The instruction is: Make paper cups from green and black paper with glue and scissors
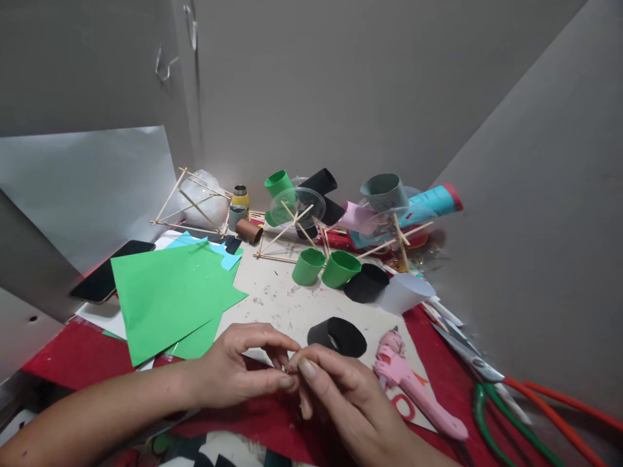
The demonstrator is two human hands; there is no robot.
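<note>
My left hand [248, 366] and my right hand [341, 389] meet at the front edge of the table, fingertips together. Both are closed in a pinch, and whatever lies between the fingers is too small and hidden to name. Just behind them a black paper ring [348, 337] rests on the beige board [272, 295]. To the right of my right hand lies a pink glue gun [413, 389], with a red scissor handle [403, 407] beside it. Green paper sheets [170, 295] are spread to the left of my left hand.
Green paper rings [309, 266], a black ring [367, 283] and a white ring [406, 292] stand farther back. Behind are stick frames [296, 220], a yellow bottle [240, 198] and a brown tube [249, 231]. Large scissors [479, 370] lie right; a phone [109, 272] lies left.
</note>
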